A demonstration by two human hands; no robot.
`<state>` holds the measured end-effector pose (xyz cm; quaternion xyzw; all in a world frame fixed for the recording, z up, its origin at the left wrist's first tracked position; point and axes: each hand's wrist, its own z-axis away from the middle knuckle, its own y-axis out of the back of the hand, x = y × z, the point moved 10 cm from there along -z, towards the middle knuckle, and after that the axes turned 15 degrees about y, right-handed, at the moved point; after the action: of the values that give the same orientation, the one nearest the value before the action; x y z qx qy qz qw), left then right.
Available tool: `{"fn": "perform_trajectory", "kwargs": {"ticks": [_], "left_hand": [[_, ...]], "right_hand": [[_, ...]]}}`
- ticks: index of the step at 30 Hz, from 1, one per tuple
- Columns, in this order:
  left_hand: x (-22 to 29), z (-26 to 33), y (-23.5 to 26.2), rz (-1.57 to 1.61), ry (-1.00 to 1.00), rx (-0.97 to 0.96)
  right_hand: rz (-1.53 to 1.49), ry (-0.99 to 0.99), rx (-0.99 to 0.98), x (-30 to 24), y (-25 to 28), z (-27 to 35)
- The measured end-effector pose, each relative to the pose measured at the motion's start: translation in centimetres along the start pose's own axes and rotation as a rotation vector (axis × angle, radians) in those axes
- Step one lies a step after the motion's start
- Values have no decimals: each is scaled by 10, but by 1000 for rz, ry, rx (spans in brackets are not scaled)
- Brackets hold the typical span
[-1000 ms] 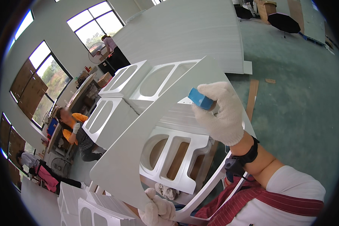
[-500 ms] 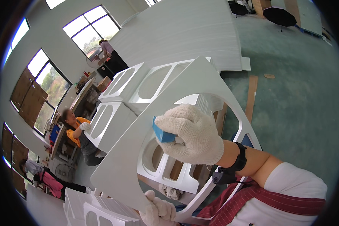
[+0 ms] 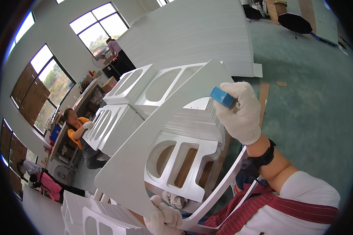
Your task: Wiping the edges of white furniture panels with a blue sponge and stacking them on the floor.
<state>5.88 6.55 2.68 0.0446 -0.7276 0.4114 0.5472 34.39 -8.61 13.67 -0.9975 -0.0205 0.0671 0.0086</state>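
Right hand (image 3: pixel 239 112) pinches a blue block (image 3: pixel 222 96) at a white panel (image 3: pixel 123 168).
Its fingers clamp the block by the panel's far right part; contact there, I cannot tell. The left hand (image 3: pixel 163 217) has fingers curled tight on the near edge. A stack (image 3: pixel 202 145) shows through the opening.

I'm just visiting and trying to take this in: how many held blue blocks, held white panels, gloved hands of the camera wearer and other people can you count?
Blue block: 1
White panel: 1
Wearer's gloved hands: 2
Other people: 3
Total: 7
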Motion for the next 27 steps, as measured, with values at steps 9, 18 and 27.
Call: {"fn": "perform_trajectory", "kwargs": {"ticks": [9,18,27], "left_hand": [[1,-3,-1,-8,9,13],[-4,-4,16,38,35,41],[5,-6,6,-16,-27,-7]], "right_hand": [[-136,76,-5,-28,-29,-6],[-290,180,-72,-78,-58,-14],[-513,222,-257,-131,-85,6]]}}
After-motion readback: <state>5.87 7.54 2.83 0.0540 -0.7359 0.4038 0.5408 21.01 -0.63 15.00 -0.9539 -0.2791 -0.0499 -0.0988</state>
